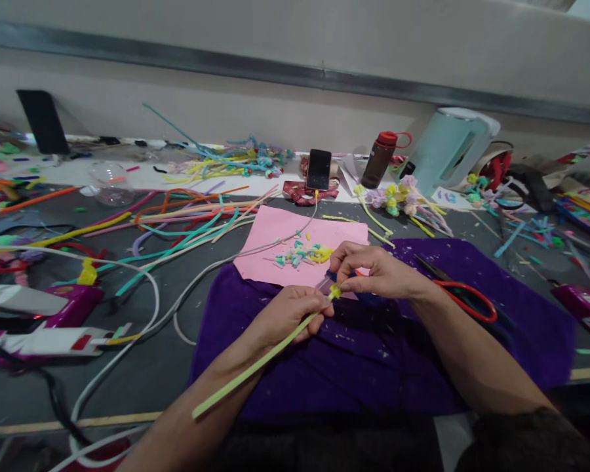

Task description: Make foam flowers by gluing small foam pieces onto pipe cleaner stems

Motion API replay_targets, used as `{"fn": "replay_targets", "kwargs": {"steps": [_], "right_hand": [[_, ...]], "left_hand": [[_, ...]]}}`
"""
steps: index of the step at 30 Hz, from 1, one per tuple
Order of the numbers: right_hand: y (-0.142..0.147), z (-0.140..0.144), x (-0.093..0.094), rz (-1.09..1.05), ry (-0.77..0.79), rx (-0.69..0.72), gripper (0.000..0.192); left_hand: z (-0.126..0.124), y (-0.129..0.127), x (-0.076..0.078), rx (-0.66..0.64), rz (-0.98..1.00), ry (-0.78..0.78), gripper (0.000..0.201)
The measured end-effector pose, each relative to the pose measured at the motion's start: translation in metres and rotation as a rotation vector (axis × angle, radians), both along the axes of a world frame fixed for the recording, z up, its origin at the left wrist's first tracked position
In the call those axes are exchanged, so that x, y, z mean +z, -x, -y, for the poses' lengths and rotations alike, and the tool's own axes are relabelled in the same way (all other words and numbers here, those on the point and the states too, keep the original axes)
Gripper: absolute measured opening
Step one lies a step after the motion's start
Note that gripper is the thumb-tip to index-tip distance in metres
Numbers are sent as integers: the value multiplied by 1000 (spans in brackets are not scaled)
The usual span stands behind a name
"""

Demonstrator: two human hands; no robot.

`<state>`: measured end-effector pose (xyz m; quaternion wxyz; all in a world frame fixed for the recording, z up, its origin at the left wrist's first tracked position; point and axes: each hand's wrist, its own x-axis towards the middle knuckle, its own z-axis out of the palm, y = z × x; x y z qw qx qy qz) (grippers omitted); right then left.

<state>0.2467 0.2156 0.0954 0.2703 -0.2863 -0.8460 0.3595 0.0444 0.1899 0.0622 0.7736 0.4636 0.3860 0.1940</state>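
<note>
My left hand [297, 309] is closed round a pale yellow-green pipe cleaner [255, 367], whose long end slants down along my forearm. A small fuzzy yellow flower [335, 292] sits at the stem's upper tip, just past my left fingertips. From the other side, my right hand [376, 272] pinches at the flower with thumb and forefinger. Beneath both hands lies a purple cloth [285, 373]. Short cut pieces of pipe cleaner [305, 254] in yellow, teal and pink are heaped on a pink sheet [255, 246] just beyond.
Red-handled scissors [467, 301] rest on the cloth at the right. Glue guns [54, 341] and a white cable [152, 288] occupy the left. Behind stand a propped phone [319, 169], a brown bottle [379, 160] and a pale blue jug [447, 151]. Loose pipe cleaners [187, 219] lie left of the sheet.
</note>
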Motion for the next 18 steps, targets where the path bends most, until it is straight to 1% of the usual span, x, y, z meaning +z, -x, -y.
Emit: {"fn": "replay_targets", "kwargs": {"steps": [5, 9, 11, 14, 18], "right_hand": [[-6, -3, -1, -107, 75, -77, 15], [-9, -4, -3, -288, 89, -230, 18], [-9, -5, -6, -363, 121, -305, 17], [-6, -7, -11, -385, 219, -371, 18], [-1, -7, -12, -349, 266, -375, 19]], "left_hand": [[-1, 0, 0, 16, 21, -6, 19], [-1, 2, 1, 25, 66, -5, 21], [-1, 2, 2, 46, 101, 1, 21], [-1, 4, 3, 70, 129, 42, 21], [-2, 5, 2, 91, 163, 81, 21]]}}
